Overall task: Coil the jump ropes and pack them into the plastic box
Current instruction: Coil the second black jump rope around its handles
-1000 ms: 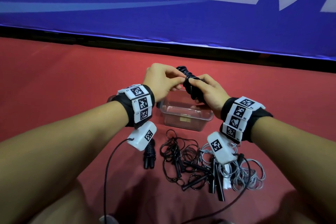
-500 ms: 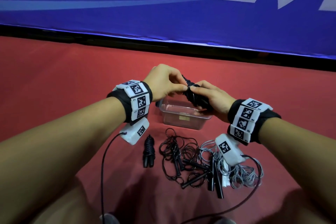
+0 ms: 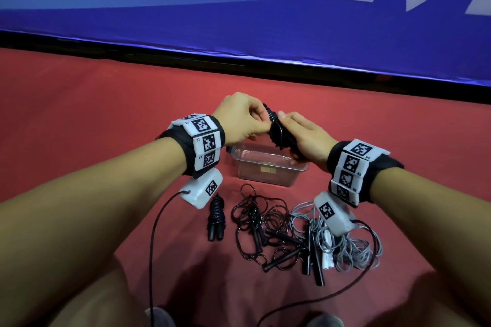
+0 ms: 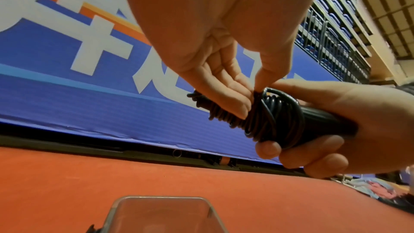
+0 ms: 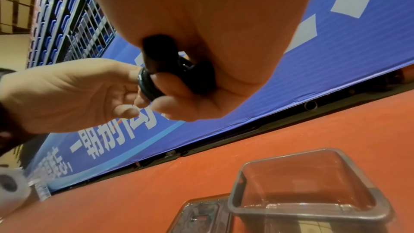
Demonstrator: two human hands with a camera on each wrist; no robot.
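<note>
A black jump rope (image 3: 279, 131) (image 4: 275, 118), wound round its own handles, hangs just above the clear plastic box (image 3: 268, 170). My right hand (image 3: 305, 138) grips the handles (image 4: 325, 121) (image 5: 161, 54). My left hand (image 3: 244, 119) pinches a strand of the winding between thumb and fingertips (image 4: 237, 102). The box (image 5: 313, 199) looks empty in the right wrist view. On the floor nearer me lie a coiled black rope (image 3: 216, 218), a tangle of loose black ropes (image 3: 265, 231) and a grey rope (image 3: 350, 244).
The red floor (image 3: 79, 119) runs to a blue banner wall (image 3: 239, 21) behind the box. The box lid (image 5: 201, 217) lies beside the box. Black wrist-camera cables (image 3: 154, 247) trail toward my knees. A white roll (image 5: 9, 187) sits at the far left.
Both hands have sunk a little with the wound rope and now hold it right over the box. The left fingers have shifted along the winding.
</note>
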